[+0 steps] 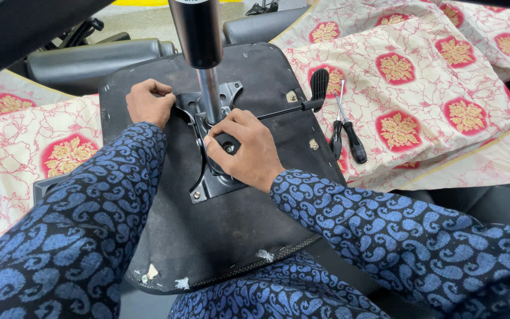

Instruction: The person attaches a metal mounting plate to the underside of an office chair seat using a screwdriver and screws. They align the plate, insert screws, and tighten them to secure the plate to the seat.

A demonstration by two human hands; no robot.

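Note:
An upturned office chair seat (231, 230) with a black fabric underside rests across my lap. A dark metal mechanism plate (208, 186) is bolted to it, and a chrome gas cylinder (203, 35) rises from its middle. My left hand (147, 102) is closed on the plate's far left corner. My right hand (248, 149) grips a round black knob on the plate, just right of the cylinder's base. A black adjustment lever (319, 87) sticks out to the right.
Two black-handled screwdrivers (349, 134) lie on cream cloth with red and gold medallions (420, 88), right of the seat. Black padded armrests (90, 59) lie beyond the seat. More of the same cloth (25, 147) spreads at the left.

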